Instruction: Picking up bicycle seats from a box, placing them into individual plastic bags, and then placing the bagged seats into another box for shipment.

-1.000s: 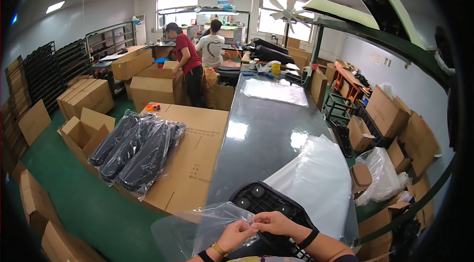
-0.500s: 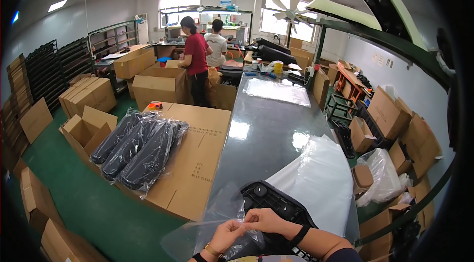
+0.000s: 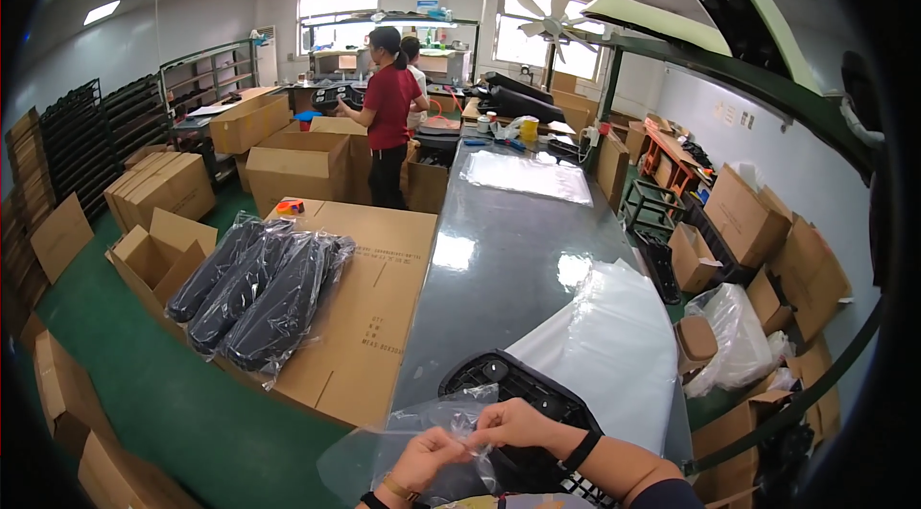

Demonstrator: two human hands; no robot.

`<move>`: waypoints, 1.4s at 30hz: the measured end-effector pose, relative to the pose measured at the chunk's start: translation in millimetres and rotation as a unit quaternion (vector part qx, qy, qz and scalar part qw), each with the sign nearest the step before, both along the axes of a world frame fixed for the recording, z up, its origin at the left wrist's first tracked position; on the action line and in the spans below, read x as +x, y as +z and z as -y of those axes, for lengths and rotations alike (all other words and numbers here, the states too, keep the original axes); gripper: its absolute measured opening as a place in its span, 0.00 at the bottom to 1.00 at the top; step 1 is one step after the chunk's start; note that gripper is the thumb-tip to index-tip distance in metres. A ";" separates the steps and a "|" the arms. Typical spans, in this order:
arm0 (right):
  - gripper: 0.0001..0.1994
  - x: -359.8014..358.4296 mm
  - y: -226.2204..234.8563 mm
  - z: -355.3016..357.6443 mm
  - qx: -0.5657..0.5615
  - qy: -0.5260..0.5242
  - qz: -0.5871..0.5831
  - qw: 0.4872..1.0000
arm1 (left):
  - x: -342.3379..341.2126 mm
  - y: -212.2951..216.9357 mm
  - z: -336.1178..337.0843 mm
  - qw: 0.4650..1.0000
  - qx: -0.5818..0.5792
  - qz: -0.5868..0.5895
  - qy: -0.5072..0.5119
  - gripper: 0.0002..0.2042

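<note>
Near the lower edge, my left hand (image 3: 430, 459) and my right hand (image 3: 513, 424) pinch a clear plastic bag (image 3: 436, 412) between them, fingertips almost touching. The thin film spreads out to the left of my hands, over the table's near edge. Partly behind my right hand and forearm lies a black moulded part (image 3: 549, 403), its ribbed underside up, on the grey table (image 3: 484, 293). A stack of clear plastic bags (image 3: 604, 351) is fanned out just right of the black part.
Several bagged black padded seats (image 3: 278, 303) lie on a large cardboard box (image 3: 384, 269) at left. More film sheets (image 3: 528, 178) rest farther up the table. A co-worker in red (image 3: 389, 116) stands by open boxes. A green rack (image 3: 748, 87) overhangs at right.
My hands still pinch the bag, and its film has shifted around them. The co-worker in red has turned and now holds up a black part. The whole view has shifted slightly.
</note>
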State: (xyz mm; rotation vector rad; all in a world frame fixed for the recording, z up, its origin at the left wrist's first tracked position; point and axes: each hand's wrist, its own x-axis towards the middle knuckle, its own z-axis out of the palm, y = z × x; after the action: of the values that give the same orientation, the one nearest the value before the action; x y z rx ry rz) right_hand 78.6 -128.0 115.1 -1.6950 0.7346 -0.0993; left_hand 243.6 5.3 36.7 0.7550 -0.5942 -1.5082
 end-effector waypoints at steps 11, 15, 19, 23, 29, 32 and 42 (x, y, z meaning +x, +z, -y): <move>0.25 19.4 6.8 5.4 -0.448 0.005 0.186 0.874 | -0.7 35.5 12.8 0.985 -0.051 -0.166 0.011 0.11; 0.06 22.0 -7.1 45.3 -0.630 0.076 0.060 0.771 | -9.3 48.0 7.4 0.970 -0.043 -0.203 -0.130 0.05; 0.08 -17.4 6.3 126.8 -0.557 -0.209 -0.086 0.800 | 10.2 29.9 -0.5 0.969 0.016 0.242 0.040 0.10; 0.11 -17.9 -2.4 143.9 -0.295 -0.231 0.038 0.927 | 35.8 -30.0 28.3 0.899 0.075 0.398 0.170 0.13; 0.05 48.5 56.2 114.4 0.171 -0.249 0.205 0.931 | 95.2 -98.9 52.3 0.695 0.146 0.623 0.328 0.14; 0.05 53.8 43.8 129.3 0.150 -0.211 0.219 0.941 | 161.2 -91.8 67.8 0.949 0.241 0.150 0.138 0.12; 0.12 34.6 -54.2 196.8 -0.609 0.021 -0.080 0.789 | 121.5 -21.8 128.7 0.794 -0.060 0.533 0.286 0.21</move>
State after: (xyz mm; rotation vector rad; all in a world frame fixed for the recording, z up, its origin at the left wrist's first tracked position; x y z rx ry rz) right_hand 113.3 -324.8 60.9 -2.9870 0.8037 -0.4865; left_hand 365.1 -123.4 14.9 1.5248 -1.1398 -0.3578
